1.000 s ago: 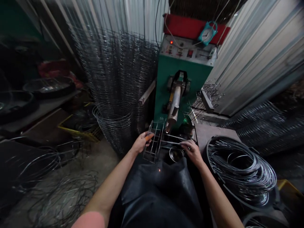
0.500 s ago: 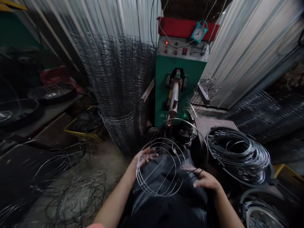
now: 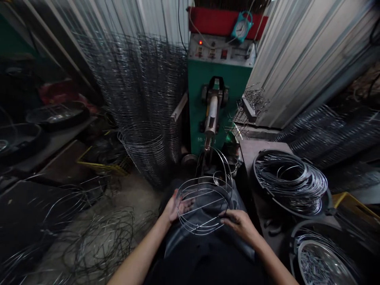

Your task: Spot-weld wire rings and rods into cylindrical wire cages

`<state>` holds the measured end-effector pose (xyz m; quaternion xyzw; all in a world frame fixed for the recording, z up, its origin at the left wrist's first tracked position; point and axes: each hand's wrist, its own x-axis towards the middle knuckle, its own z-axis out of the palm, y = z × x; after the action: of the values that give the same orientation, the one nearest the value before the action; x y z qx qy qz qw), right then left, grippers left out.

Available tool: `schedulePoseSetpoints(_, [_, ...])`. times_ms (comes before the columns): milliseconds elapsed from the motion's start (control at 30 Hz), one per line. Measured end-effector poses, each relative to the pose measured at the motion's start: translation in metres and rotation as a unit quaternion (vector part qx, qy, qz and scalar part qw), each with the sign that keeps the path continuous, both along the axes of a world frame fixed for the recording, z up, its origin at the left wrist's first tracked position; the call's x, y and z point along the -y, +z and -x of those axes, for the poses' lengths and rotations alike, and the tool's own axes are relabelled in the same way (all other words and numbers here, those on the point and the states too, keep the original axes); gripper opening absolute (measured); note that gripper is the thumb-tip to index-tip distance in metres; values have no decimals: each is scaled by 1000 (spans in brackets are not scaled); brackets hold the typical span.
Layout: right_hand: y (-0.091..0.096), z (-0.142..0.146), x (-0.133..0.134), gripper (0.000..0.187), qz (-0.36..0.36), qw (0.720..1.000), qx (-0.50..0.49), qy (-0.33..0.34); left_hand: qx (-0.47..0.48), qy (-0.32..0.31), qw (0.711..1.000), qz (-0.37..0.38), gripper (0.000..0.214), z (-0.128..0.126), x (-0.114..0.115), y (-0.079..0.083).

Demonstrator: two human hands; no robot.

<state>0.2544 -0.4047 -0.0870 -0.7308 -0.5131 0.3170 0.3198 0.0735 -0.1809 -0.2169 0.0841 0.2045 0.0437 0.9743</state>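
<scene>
A round wire frame (image 3: 199, 234), made of rings joined by straight crossbars, lies tilted over my lap. My left hand (image 3: 179, 206) supports its left rim, with the fingers stretched out beneath the wires. At the right side, my right hand (image 3: 237, 222) has its thumb and fingers pinched together on a loose wire ring (image 3: 228, 168). This ring rises from the hand toward the machine's lower tip and overlaps the frame's far edge. Dark cloth (image 3: 204, 253) covers my lap under both hands.
Ahead stands a green machine (image 3: 196, 103) with a projecting metal arm (image 3: 211, 114). Tall stacks of wire rings (image 3: 139, 87) rise at left. On the right sit a tub of wire rings (image 3: 292, 186) and a bowl of small metal pieces (image 3: 319, 261). Loose wire (image 3: 101, 241) litters the floor.
My right hand has moved left, closer to the frame, and its fingers have closed in. The ring has turned more edge-on, and the frame lies flatter. The whole view has shifted slightly.
</scene>
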Motion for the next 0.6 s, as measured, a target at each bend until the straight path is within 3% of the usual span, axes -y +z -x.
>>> schedulePoseSetpoints(133, [15,15,-18,20,28,997,70,3,-25,93,995,-3,56,29,22,25])
schedulePoseSetpoints(300, [14,25,-55,13,2,990,87,107,-143,115,983,-28,48,16,-5,54])
schedulePoseSetpoints(433, [1,37,-71,20,-68,995,6,68,-176,148,973,-34,43,21,-15,55])
schedulePoseSetpoints(600, [-1,57,-72,26,-106,993,-34,41,-136,120,980,-79,36,67,34,47])
